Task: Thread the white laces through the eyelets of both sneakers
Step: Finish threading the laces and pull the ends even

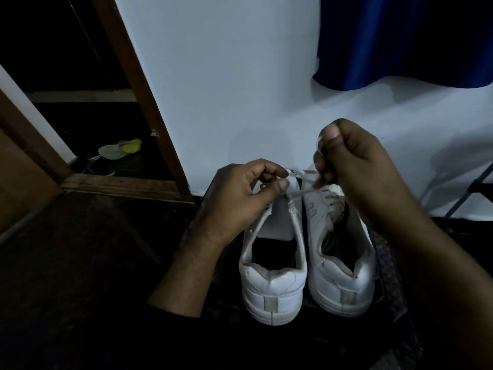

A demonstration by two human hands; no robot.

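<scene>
Two white sneakers stand side by side on the dark floor, heels toward me. The left sneaker (272,284) has its tongue showing and its upper eyelets bare. The right sneaker (344,284) has lacing over its tongue. A white lace (306,192) runs taut from the left sneaker's front toward the right. My left hand (240,198) grips the left sneaker's eyelet flap and pinches the lace near the toe end. Raised above the right sneaker, my right hand (354,161) pinches the lace between thumb and fingers. The left sneaker's toe is hidden behind my hands.
A white wall (226,89) rises just behind the sneakers. A wooden door frame (144,102) stands to the left, with a pale shoe and a yellow object (120,150) in the dark opening. A blue curtain (400,41) hangs at upper right. A dark rack leg (469,190) stands far right.
</scene>
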